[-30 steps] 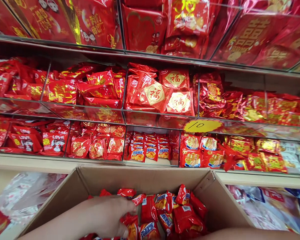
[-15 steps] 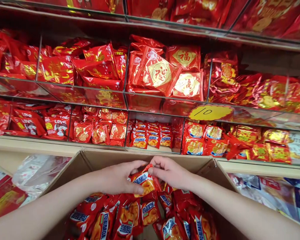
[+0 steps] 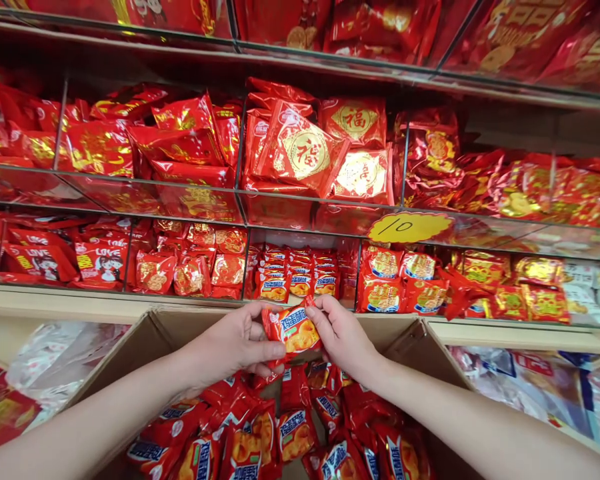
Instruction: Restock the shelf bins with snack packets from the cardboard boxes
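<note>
Between both hands is a small red snack packet [image 3: 295,329] with blue and white lettering and golden pieces pictured on it, held just above the back edge of an open cardboard box [image 3: 387,328]. My left hand [image 3: 233,341] is closed on the packet's left end, thumb in front. Pinching its upper right corner is my right hand [image 3: 341,335]. Many matching packets [image 3: 297,433] lie loose in the box below. Straight ahead, similar packets stand in rows in a low shelf compartment [image 3: 349,283].
Clear dividers split the shelves into compartments of red and gold packets [image 3: 305,150]. A yellow price tag [image 3: 410,227] marked 10 hangs on the shelf edge. Plastic-wrapped goods [image 3: 65,363] lie left of the box, and bagged goods [image 3: 535,380] lie to its right.
Both hands have raised the packet out of the box toward the lower shelf, and its printed front now shows more fully. The view has shifted slightly.
</note>
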The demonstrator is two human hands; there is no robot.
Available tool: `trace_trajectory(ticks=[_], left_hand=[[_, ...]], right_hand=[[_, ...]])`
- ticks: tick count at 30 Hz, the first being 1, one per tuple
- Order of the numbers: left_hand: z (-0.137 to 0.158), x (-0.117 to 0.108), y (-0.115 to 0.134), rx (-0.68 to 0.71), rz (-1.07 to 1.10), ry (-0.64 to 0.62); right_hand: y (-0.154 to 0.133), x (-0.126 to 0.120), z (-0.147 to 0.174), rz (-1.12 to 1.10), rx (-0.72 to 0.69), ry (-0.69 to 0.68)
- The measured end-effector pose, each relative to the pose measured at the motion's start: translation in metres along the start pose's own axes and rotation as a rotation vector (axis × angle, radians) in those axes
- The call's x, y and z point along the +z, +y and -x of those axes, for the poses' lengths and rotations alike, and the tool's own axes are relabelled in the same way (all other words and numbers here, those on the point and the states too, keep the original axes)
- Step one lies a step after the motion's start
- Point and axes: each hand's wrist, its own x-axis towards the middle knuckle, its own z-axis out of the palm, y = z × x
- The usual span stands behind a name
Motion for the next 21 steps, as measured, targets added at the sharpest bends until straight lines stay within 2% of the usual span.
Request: trace_trajectory(ticks=[3,5,8,12,15,16,18,21], left_hand=[[-0.003,-0.006,-0.002,0.002,-0.053,0.067],[-0.005,-0.01,-0.004,0.011,-0.105,0.086],[-0.006,-0.01,-0.006,0.066,-0.16,0.046],[-0.003,-0.005,-0.001,0.117,-0.114,-0.03],[-0.003,-0.004,0.005,0.147,-0.126,0.029],[-0.003,-0.006,0.007,0.167,-0.152,0.084],[-0.005,-0.01,0.01,0.241,-0.214,0.216],[-0.009,-0.021,0.011,0.336,-0.315,0.339]], right_hand=[[0.002,0.001,0.0,0.048,-0.049,0.064],[0.003,0.001,0.001,0.041,-0.054,0.046],[0.003,0.0,0.001,-0.084,-0.034,-0.03],[-0.004,-0.004,-0.001,-0.434,-0.004,-0.18],[-0.011,-0.012,-0.004,-0.492,0.024,-0.268],[-0.014,-0.016,-0.006,-0.458,0.011,-0.241],[-0.017,-0.026,-0.013,-0.343,-0.04,-0.094],[-0.019,-0.042,-0.033,0.053,-0.059,0.179]])
